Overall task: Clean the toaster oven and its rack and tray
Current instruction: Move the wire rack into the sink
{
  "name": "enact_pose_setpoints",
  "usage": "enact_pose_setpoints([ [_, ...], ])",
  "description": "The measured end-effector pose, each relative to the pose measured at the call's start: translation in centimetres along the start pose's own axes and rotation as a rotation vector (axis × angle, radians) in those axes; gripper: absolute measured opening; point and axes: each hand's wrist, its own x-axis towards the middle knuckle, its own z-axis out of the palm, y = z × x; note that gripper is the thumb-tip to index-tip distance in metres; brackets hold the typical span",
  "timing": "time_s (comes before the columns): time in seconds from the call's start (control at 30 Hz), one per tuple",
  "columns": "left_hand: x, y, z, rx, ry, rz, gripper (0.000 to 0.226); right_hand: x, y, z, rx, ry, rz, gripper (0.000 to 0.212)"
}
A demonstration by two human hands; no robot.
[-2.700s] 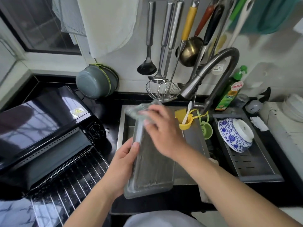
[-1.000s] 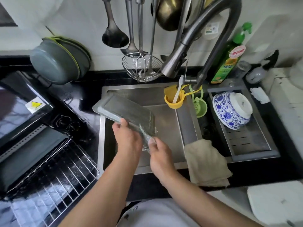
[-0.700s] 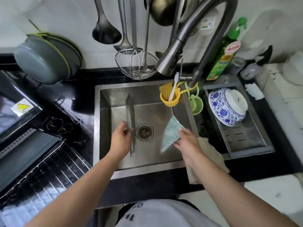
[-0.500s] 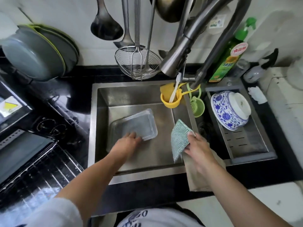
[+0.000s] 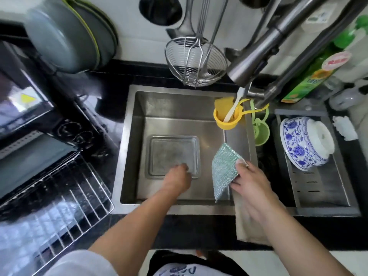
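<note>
Your left hand point(image 5: 176, 181) rests its fingertips on the near edge of the square grey metal tray point(image 5: 172, 155), flat in the brushed steel sink point(image 5: 127, 148). Your right hand point(image 5: 251, 187) pinches a woven green-silver scouring cloth point(image 5: 224, 169). Left of your left hand: black toaster oven point(image 5: 29, 124), wire rack point(image 5: 65, 198).

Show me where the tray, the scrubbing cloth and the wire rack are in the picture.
tray point(image 5: 171, 154): head view, middle of its flat bottom, in the sink.
scrubbing cloth point(image 5: 224, 166): head view, centre of the green mesh face.
wire rack point(image 5: 65, 198): head view, bars on the open oven door.
</note>
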Motion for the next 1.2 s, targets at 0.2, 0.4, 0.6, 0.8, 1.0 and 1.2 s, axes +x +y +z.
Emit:
enact_pose_setpoints([
  [0.2,-15.1,1.0,-2.4,-1.614,0.037,-0.204,0.033,-3.8,-0.6,4.5,0.036,-0.317,-0.017,0.022],
  [0.4,-28.2,-4.2,-1.8,-1.968,0.605,-0.25,0.026,-11.1,4.5,9.9,-0.243,-0.829,0.048,0.024],
  [0.6,-38.2,-14.1,0.9,-2.134,0.999,-0.35,0.017,-14.4,9.5,13.6,-0.478,-0.874,0.155,0.015],
  [0.8,-40.9,-25.2,1.3,-2.367,1.196,-0.241,0.027,-14.6,11.9,18.9,-0.405,-0.687,0.275,0.015],
  [1.0,-38.0,-33.8,-5.1,-2.196,1.165,-0.225,0.011,-14.4,12.6,20.9,-0.307,-0.513,0.332,0.026],
  [1.2,-34.0,-39.6,-5.7,-1.323,0.729,-0.844,0.017,-12.9,11.2,22.2,-0.212,-0.412,0.264,0.023],
])
